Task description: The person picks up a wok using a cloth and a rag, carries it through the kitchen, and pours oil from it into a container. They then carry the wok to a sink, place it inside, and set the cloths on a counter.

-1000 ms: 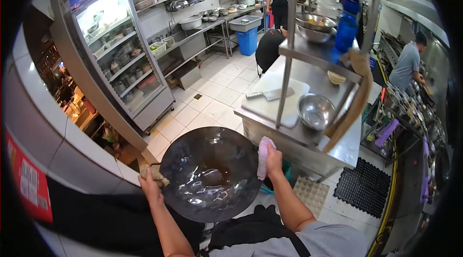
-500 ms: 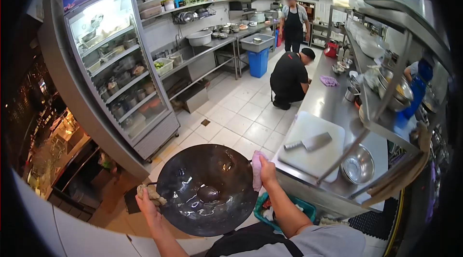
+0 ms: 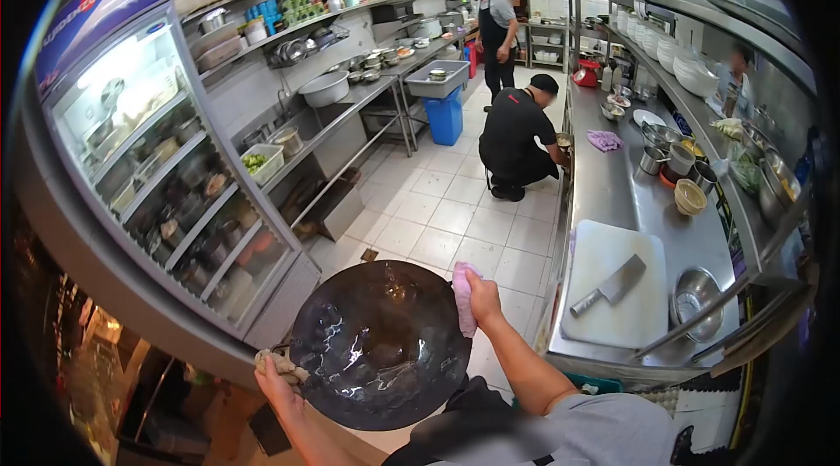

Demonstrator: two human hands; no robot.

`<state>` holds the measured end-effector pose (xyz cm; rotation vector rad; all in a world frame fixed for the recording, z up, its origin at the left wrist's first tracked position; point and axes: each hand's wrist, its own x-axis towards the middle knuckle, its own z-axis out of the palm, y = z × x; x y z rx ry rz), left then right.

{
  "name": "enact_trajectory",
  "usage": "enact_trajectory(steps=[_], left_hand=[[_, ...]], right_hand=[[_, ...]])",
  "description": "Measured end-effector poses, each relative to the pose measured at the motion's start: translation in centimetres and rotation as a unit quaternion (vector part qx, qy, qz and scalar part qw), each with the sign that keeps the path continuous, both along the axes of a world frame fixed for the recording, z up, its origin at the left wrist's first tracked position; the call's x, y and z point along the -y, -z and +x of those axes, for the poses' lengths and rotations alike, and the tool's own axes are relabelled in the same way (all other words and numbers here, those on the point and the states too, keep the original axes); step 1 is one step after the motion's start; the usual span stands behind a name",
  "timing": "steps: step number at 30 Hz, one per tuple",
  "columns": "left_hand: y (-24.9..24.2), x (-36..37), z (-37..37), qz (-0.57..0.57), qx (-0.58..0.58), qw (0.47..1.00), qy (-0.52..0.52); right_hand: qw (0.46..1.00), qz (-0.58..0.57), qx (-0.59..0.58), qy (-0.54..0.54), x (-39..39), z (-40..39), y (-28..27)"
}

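Note:
A large dark wok (image 3: 381,343) hangs in front of my body, its inside wet and shiny. On its left side my left hand (image 3: 278,387) is wrapped round a beige cloth (image 3: 287,367) at the handle. At the opposite rim my right hand (image 3: 483,300) grips a pink cloth (image 3: 465,298) that covers the other handle. Both handles are mostly hidden by the cloths. To the right, a cleaver (image 3: 610,287) lies on a white cutting board (image 3: 617,278), beside a steel bowl (image 3: 697,301).
A person in black (image 3: 518,138) crouches by the steel counter (image 3: 604,190); another person (image 3: 496,28) stands behind. A third person (image 3: 733,81) is beyond the right shelf. The glass-door fridge (image 3: 175,177) stands left, and a blue bin (image 3: 444,119) under a grey tub.
The view has swung, so the fridge sits nearer the left edge and tilts more. The standing person has turned sideways. Both hands still hold the cloths at the wok.

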<state>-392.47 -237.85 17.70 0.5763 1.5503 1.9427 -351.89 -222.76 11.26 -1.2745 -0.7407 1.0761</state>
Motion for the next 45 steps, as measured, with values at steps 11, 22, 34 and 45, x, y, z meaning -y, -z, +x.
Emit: enact_trajectory(steps=[11,22,34,45], left_hand=[[0.8,-27.6,-7.1,0.027,0.006,1.0,0.007],[2.7,-57.7,-11.1,0.014,0.045,0.996,0.075],[0.6,-94.1,-5.5,-0.008,0.006,0.971,0.239],[1.1,-120.2,-0.6,-0.009,0.046,0.972,0.229]], right_hand=[[0.998,0.009,0.067,0.011,-24.1,-4.3,-3.1],[0.994,0.001,0.075,0.075,-46.9,-8.9,0.1],[0.964,0.004,0.02,0.264,-69.2,-3.9,0.6],[0.979,0.018,0.031,0.199,-99.2,3.9,-1.5]])
